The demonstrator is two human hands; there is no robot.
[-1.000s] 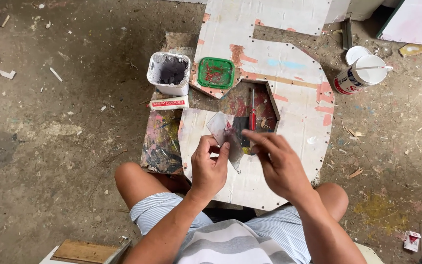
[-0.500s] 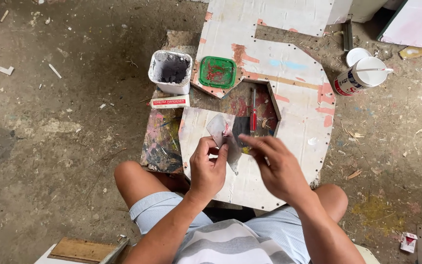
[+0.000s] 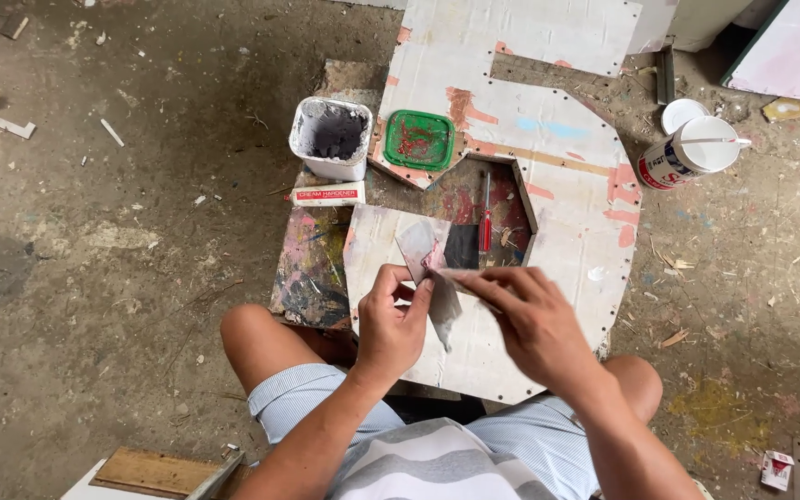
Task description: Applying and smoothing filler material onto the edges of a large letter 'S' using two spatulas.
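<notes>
Right hand (image 3: 530, 319) shifted; scraper (image 3: 423, 264) between fingertips.

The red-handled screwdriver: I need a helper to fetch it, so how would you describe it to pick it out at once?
Find the big white cut-out board lying on the floor ahead of the seated person. In its notch, over a paint-stained surface, lies the screwdriver, pointing away, just past the right hand. It is the only slim red tool; the green lid nearby is square and flat.

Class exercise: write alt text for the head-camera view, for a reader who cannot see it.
Seen from above, a seated person's left hand holds a grey scraper blade while the right hand pinches a thin blade against it, over a white cut-out board. A white tub, green lid and red screwdriver lie beyond.
</notes>
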